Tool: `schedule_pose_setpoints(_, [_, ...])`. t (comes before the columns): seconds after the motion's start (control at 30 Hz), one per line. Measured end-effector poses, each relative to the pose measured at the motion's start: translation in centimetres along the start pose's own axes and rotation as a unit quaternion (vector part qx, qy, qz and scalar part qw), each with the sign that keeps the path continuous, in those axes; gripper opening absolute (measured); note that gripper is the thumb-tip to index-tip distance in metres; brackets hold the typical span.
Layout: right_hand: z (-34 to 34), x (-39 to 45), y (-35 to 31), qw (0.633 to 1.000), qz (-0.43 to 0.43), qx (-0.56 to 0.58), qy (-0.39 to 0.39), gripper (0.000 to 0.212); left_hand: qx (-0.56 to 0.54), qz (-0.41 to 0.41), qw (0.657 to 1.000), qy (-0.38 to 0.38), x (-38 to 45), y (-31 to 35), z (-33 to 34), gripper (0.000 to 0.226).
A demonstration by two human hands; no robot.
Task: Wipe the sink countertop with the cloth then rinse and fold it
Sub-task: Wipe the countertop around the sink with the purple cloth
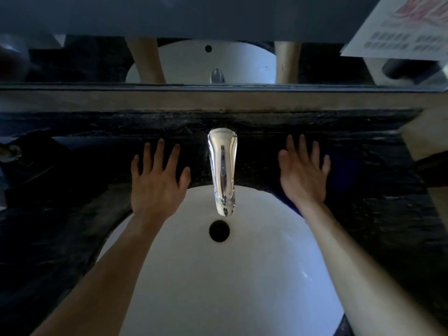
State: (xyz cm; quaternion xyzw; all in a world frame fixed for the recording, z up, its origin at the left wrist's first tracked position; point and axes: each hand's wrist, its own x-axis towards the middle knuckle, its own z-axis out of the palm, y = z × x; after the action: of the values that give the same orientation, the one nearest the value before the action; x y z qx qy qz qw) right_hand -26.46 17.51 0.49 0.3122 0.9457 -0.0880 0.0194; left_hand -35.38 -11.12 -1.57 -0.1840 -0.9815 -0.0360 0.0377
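Observation:
My left hand (pixel 157 180) lies flat with fingers spread on the black stone countertop (pixel 72 190), left of the chrome faucet (pixel 221 170). My right hand (pixel 303 173) lies flat, fingers apart, to the right of the faucet. It rests on what looks like a dark blue cloth (pixel 344 173) spread on the counter, its edge showing at the basin rim. Neither hand grips anything. The white sink basin (pixel 218 287) with its dark drain (pixel 219 231) lies below both forearms. No water runs from the faucet.
A mirror (pixel 218 59) behind the ledge reflects the basin and my arms. A printed sheet (pixel 400 27) hangs at the upper right. A round metal fitting (pixel 11 152) sits at the far left of the counter.

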Motion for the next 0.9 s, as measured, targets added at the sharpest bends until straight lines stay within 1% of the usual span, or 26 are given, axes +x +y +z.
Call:
schedule_pose_setpoints(0.1, [0.9,-0.9,-4.7,0.997,-0.075,-0.012,-0.004,0.067,0.005,0.006,1.000,0.016,-0.1,-0.1,0.2,0.063])
schedule_pose_setpoints(0.17, [1.6,-1.6,-6.2,0.990,-0.136,-0.032,-0.003,0.062,0.007,0.002,1.000,0.022,-0.1,-0.2,0.2,0.063])
schedule_pose_setpoints(0.27, [1.8,-1.3,-4.7,0.977,-0.206,-0.045,-0.016,0.062,0.006,-0.002,1.000,0.028,-0.1,-0.2,0.5,0.063])
schedule_pose_setpoints(0.33, [1.5,-0.8,-2.6,0.974,-0.220,-0.053,-0.012,0.062,-0.001,-0.005,0.999,0.033,-0.2,-0.5,0.5,0.063])
schedule_pose_setpoints(0.4, [1.0,-0.4,-0.3,0.979,-0.196,-0.058,-0.016,0.062,-0.001,-0.004,0.999,0.034,-0.4,-0.7,0.6,0.063])
schedule_pose_setpoints(0.5, [0.2,-0.3,4.0,0.990,-0.133,-0.049,-0.019,0.063,0.000,0.005,1.000,0.028,-0.4,-0.7,0.7,0.063])
schedule_pose_setpoints(0.67, [-1.4,-1.2,10.9,0.997,-0.068,-0.030,-0.025,0.062,-0.010,0.008,0.999,0.046,-0.4,-0.6,1.1,0.061])
schedule_pose_setpoints(0.8, [-2.0,-4.8,14.9,0.999,-0.028,-0.013,-0.043,0.061,-0.027,0.012,0.999,0.044,-0.4,-0.5,1.3,0.062])
schedule_pose_setpoints(0.9, [-2.0,-9.5,17.1,0.999,-0.020,-0.013,-0.048,0.062,-0.025,0.015,0.998,0.062,-0.5,-0.8,1.7,0.060])
